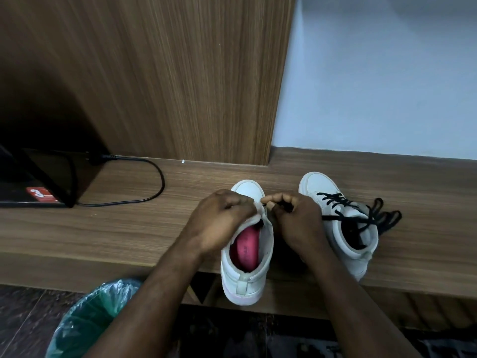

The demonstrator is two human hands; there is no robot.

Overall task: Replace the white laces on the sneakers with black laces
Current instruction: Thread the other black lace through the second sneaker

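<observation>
While the left hand grips the sneaker holding a pink insole, the right hand pinches a black lace.

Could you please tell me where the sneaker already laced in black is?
In the head view, the black-laced sneaker stands on the wooden shelf, right of the right hand and the pink-insoled sneaker.

Two sneakers side by side on the shelf.
</observation>
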